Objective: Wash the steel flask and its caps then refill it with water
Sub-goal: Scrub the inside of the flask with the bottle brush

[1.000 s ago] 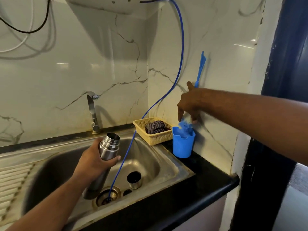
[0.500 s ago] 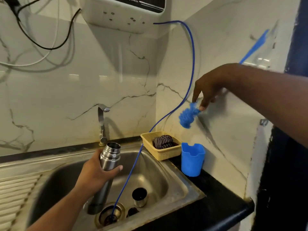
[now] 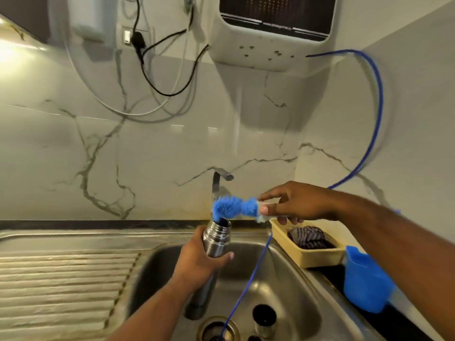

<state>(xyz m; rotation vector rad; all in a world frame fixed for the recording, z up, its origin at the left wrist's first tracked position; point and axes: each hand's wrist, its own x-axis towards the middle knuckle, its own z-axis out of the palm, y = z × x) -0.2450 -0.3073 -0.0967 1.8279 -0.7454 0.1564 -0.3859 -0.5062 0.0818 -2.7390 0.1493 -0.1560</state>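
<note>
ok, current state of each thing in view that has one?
steel flask: uncapped, tilted, base down in the sink.
left hand: grips the flask body.
right hand: pinches the bottle brush.
bottle brush: bristle tip at the flask mouth.
tap: no water visibly running.
cap: off, open side up in the basin.
blue holder: no brush seen in it.
basket: holds a striped cloth.

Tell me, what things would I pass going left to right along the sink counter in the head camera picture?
ribbed drainboard → steel flask → yellow basket → blue plastic cup
</note>
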